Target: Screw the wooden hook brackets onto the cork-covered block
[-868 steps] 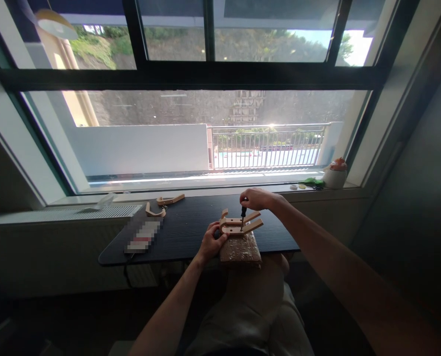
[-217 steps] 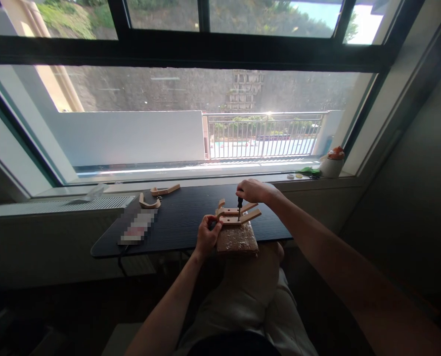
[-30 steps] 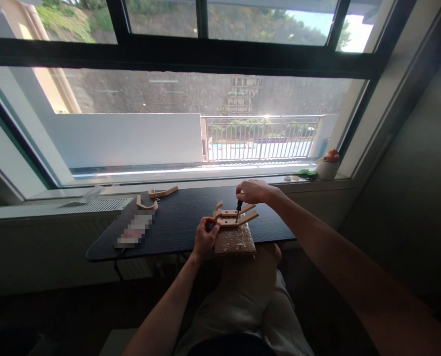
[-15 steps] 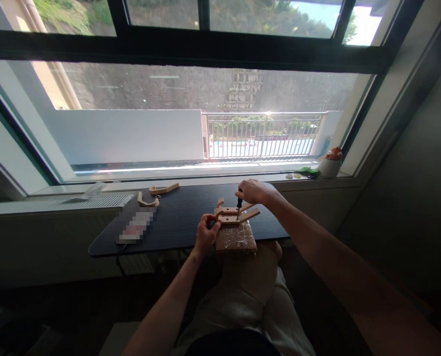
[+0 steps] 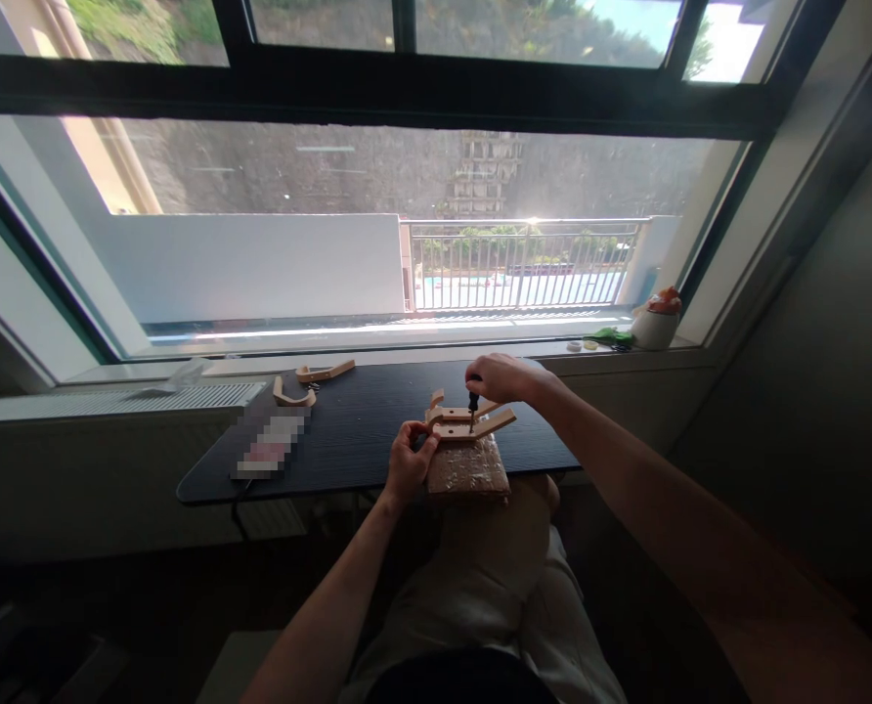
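The right hand (image 5: 501,376) grips a screwdriver (image 5: 472,407) held upright, tip on the wooden bracket (image 5: 465,424) at frame centre; the left hand (image 5: 409,462) clasps the bracket's left end. The bracket rests on a wrapped block (image 5: 468,468) at the near edge of the dark surface (image 5: 348,430). Two loose wooden parts (image 5: 311,383) lie at the surface's far left.

The screwdriver (image 5: 472,405) under the right hand (image 5: 501,376) has tipped slightly more upright than a second ago.
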Demonstrator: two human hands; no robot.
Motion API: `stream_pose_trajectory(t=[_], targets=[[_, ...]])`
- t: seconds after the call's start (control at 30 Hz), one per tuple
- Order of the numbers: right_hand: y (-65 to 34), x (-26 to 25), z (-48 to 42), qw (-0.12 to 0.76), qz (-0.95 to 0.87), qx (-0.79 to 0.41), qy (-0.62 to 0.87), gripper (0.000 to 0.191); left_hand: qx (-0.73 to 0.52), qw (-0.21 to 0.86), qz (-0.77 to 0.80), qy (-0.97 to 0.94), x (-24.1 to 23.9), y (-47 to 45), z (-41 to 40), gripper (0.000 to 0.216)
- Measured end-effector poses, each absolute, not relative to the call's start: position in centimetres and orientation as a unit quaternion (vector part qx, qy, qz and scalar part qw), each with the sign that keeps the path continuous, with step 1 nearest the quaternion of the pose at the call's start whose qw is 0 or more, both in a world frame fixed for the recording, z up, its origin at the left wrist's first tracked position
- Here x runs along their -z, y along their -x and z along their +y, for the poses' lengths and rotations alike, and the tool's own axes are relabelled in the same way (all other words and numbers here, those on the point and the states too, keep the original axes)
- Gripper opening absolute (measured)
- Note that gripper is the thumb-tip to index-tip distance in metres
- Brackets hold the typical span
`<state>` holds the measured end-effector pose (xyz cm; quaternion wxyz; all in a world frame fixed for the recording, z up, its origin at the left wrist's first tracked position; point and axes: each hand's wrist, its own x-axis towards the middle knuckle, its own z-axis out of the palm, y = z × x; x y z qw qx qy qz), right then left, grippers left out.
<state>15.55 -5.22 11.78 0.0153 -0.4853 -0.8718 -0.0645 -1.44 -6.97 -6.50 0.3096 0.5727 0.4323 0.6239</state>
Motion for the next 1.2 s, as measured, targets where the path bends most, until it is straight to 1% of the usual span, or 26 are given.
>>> stream_pose_trajectory(t=[0.27, 0.4, 0.53, 0.7, 0.93, 1.1, 1.2], targets=[[-15.3, -11.0, -4.8, 0.022, -0.837, 0.105, 0.536, 0.040, -0.622, 0.301, 0.436, -0.577, 7.2, 1.6, -6.5, 0.021], [-15.6, -11.6, -5.1, 0.006, -0.838, 0.094, 0.537, 0.035, -0.620, 0.294, 0.437, -0.581, 7.3, 1.6, -6.4, 0.021], [-15.8, -11.9, -5.4, 0.008, -0.857, 0.087, 0.508, 0.030, -0.626, 0.304, 0.431, -0.575, 7.1, 1.5, -6.5, 0.021], [-15.8, -11.3, -5.2, 0.015, -0.861, 0.099, 0.499, 0.030, -0.619, 0.315, 0.432, -0.575, 6.8, 1.5, -6.8, 0.020], [-16.1, -10.7, -4.5, 0.007, -0.826, 0.104, 0.553, 0.039, -0.619, 0.322, 0.433, -0.571, 6.5, 1.5, -7.0, 0.020], [-16.3, -11.6, -4.8, -0.006, -0.824, 0.068, 0.562, 0.039, -0.625, 0.317, 0.433, -0.567, 6.6, 1.4, -6.9, 0.021], [-16.3, -12.2, -5.2, -0.010, -0.834, 0.047, 0.550, 0.034, -0.627, 0.324, 0.427, -0.565, 6.7, 1.4, -6.8, 0.022]])
